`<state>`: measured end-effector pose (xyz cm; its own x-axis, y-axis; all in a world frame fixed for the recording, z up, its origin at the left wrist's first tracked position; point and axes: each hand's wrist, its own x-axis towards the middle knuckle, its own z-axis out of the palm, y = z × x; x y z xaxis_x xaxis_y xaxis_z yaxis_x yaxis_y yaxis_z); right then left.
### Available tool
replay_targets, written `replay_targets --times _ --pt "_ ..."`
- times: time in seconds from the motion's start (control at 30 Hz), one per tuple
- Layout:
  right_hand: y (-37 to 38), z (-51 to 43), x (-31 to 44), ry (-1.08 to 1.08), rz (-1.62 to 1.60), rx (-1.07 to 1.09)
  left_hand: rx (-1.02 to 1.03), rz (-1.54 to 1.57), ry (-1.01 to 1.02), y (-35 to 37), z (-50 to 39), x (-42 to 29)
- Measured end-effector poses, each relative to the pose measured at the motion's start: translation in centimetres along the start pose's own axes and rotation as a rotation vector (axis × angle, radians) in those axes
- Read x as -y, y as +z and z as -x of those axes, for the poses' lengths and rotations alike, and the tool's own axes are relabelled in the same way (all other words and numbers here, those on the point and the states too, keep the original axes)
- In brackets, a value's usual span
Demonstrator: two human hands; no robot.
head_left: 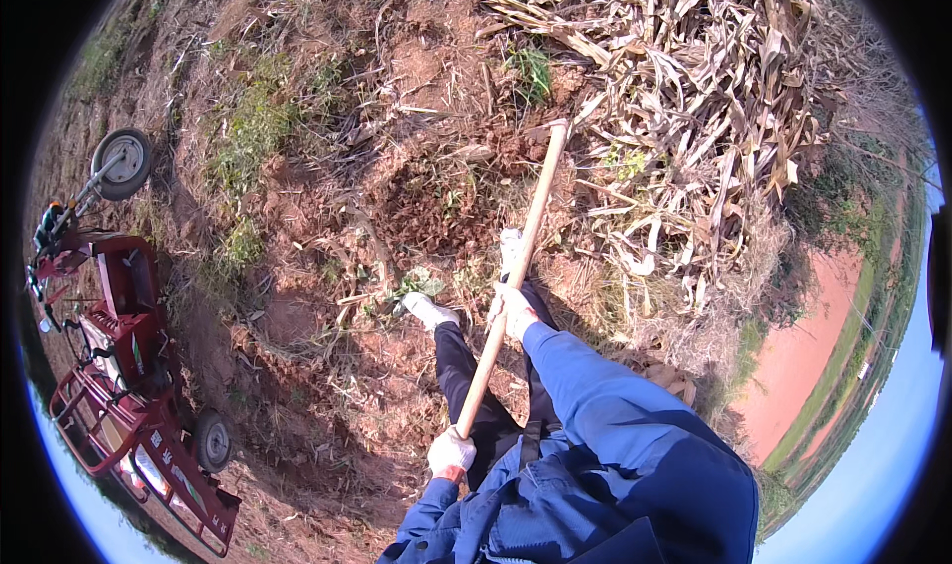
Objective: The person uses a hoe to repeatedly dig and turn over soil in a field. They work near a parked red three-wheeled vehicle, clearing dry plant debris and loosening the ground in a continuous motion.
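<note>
A long wooden handle [529, 222], apparently of a hoe, runs slantwise in front of my body. My left hand [451, 451], in a white work glove, is closed around its near end. Higher up the shaft, my gloved right hand [512, 311] grips it too. The tool's metal head [541, 128] is at the far end, low against reddish soil; most of the blade cannot be made out. Just left of it lies a patch of loose, broken earth [431, 200]. My light-coloured shoes stand on either side below that patch, the right one partly behind the handle.
A heap of dry corn stalks [699, 96] lies at the upper right. On the left stands a red cargo tricycle [134, 348]. Green weeds [256, 118] and dry stubble cover the uneven ground. A leafy plant [420, 281] grows beside my left shoe. Beyond the brush lies a bare field [799, 341].
</note>
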<state>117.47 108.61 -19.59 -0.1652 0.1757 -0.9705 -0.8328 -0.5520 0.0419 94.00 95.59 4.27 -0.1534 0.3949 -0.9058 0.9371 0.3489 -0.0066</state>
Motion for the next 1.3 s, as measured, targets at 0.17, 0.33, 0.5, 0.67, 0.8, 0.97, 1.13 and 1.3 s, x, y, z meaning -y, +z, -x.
replay_targets --times 0.17,0.33,0.5,0.67,0.8,0.97,1.13,1.3 --pt "-0.1 -2.7 4.6 -0.022 -0.092 0.157 -0.160 -0.135 0.034 -0.4 2.2 -2.0" --pt "1.1 -2.7 4.4 -0.139 0.028 0.116 -0.330 -0.152 0.153 1.0 2.6 -1.4" --pt "5.0 -2.2 6.0 -0.404 0.071 -0.050 -0.238 -0.032 0.114 2.6 -3.0 0.4" --pt "6.9 0.1 9.3 -0.491 0.106 -0.144 -0.269 0.170 0.174 4.8 -4.9 -1.2" --pt "8.2 3.0 11.5 -0.412 0.301 0.002 -0.287 0.218 0.137 5.3 -3.4 -3.7" --pt "10.3 2.6 13.0 -0.265 0.324 0.098 -0.227 0.399 0.094 5.4 -2.2 -7.9" --pt "9.2 -2.6 13.2 -0.394 0.403 0.160 -0.078 0.429 0.025 5.8 -3.6 -11.1" --pt "5.2 -6.4 10.0 -0.566 0.502 0.036 0.014 0.428 -0.033 4.6 -3.3 -7.6"
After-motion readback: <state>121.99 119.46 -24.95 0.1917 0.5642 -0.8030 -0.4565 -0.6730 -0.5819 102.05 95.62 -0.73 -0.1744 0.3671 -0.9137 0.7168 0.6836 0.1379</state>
